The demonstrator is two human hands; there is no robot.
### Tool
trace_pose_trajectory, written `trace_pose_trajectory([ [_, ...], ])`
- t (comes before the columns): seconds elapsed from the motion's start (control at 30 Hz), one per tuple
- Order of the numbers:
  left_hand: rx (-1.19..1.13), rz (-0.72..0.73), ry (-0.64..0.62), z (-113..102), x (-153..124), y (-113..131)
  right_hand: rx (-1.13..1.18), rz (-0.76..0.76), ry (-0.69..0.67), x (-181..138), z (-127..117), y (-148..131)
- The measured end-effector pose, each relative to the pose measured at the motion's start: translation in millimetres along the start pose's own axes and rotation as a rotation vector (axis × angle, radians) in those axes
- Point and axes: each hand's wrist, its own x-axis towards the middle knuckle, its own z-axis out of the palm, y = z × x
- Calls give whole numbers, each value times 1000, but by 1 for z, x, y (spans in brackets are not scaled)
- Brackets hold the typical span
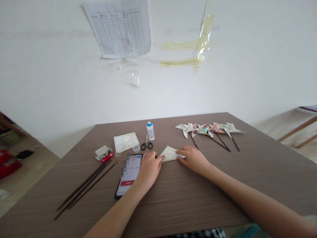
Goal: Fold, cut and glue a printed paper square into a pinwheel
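Observation:
A small sheet of printed paper, folded to a triangle with its tip pointing away from me, lies flat on the table. My left hand is closed at its left corner, fingertips pressing the paper down. At the right corner my right hand holds it too, thumb and fingers on the paper's edge. Just left of my left hand, partly covered by it, lies a phone showing a timer. Beyond the hands are dark-handled scissors and a white bottle with a blue cap.
Several paper pinwheels on dark sticks lie at the back right of the table. Loose dark sticks, a small red-and-white box, stacked paper and a small clear cup are at left. A wall rises behind.

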Motion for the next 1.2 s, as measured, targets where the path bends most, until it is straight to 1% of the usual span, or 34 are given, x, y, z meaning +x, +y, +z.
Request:
trace_pose_trajectory([
  [0.23,-2,27,18,3,0,-1,-23,0,-8,-1,0,-4],
  [0.43,59,-20,-23,-1,0,6,-53,24,-11,-2,-2,-9],
  [0.63,66,-15,-23,-3,-1,7,-97,15,-11,-2,-2,-12],
  [0.97,105,-18,-58,-9,-1,12,-146,21,-63,-3,-9,-25],
  [1.1,106,-42,-83,-11,-2,13,-130,36,-56,-3,-5,-20],
  [1.2,101,-53,-76,-11,-2,12,-26,86,-7,-1,-2,-7],
])
